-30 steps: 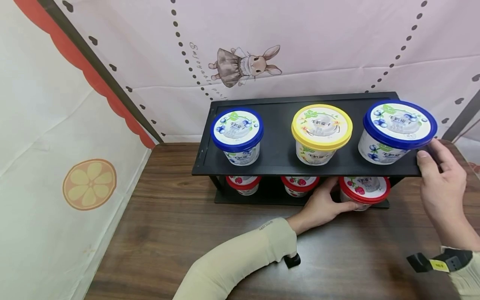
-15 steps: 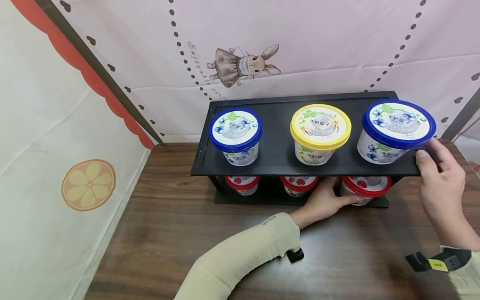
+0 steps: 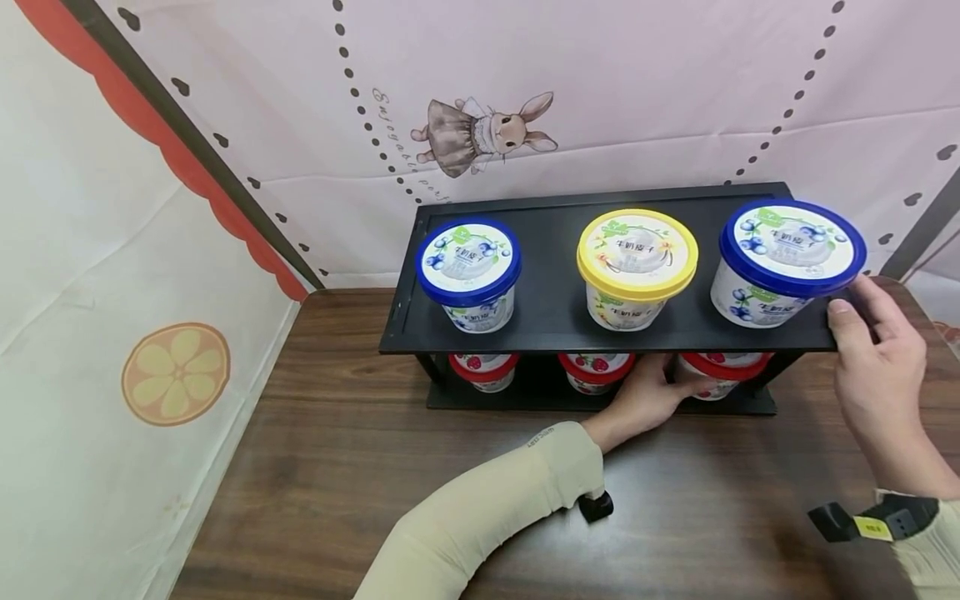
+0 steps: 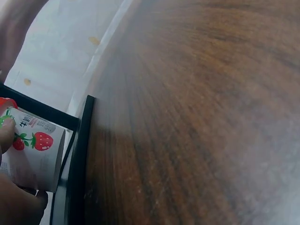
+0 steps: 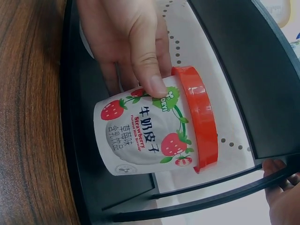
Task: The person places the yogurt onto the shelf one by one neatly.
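In the head view, my left hand [image 3: 645, 396] reaches under the upper board of a black two-tier rack [image 3: 546, 321]. It grips a white strawberry dessert tub with a red lid [image 5: 154, 126] at the lower tier's right end. The right wrist view shows the thumb along the tub's side near the lid, fingers behind it. The upper board hides the back of that lid in the head view. My right hand [image 3: 885, 367] holds the rack's top right corner, thumb at the front edge. Right beside it stands a blue-lidded blueberry tub [image 3: 787, 258].
A yellow-lidded tub [image 3: 636, 258] and another blue-lidded tub [image 3: 468, 267] stand on the upper board. Below are two more red-lidded tubs, one at left [image 3: 486, 371] and one in the middle [image 3: 594, 371]. The rack stands on a wooden table [image 3: 337, 467] against a printed cloth [image 3: 637, 108].
My left hand has moved the red-lidded tub deeper under the upper board, so less of its lid shows. My right hand stays on the rack's corner.
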The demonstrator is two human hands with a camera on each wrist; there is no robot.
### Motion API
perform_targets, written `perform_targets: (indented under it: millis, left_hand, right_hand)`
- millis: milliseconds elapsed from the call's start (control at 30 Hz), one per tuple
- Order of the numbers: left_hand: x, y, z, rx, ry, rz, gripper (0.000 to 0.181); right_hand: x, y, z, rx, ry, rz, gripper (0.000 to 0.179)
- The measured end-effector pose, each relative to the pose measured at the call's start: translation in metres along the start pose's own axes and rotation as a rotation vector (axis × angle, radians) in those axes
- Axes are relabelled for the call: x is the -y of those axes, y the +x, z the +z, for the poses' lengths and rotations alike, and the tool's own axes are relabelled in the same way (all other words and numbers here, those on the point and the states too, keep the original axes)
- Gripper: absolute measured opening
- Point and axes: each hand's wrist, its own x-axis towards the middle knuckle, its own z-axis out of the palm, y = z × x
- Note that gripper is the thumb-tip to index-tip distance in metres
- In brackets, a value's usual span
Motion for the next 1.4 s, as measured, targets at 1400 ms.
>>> perform_targets:
  millis: [1400]
  left_hand:
    - [-0.005, -0.015, -0.006, 0.015, 0.136, -0.174, 0.077]
  right_hand:
    - [0.003, -0.003, 0.002, 0.002, 0.004, 0.008, 0.043]
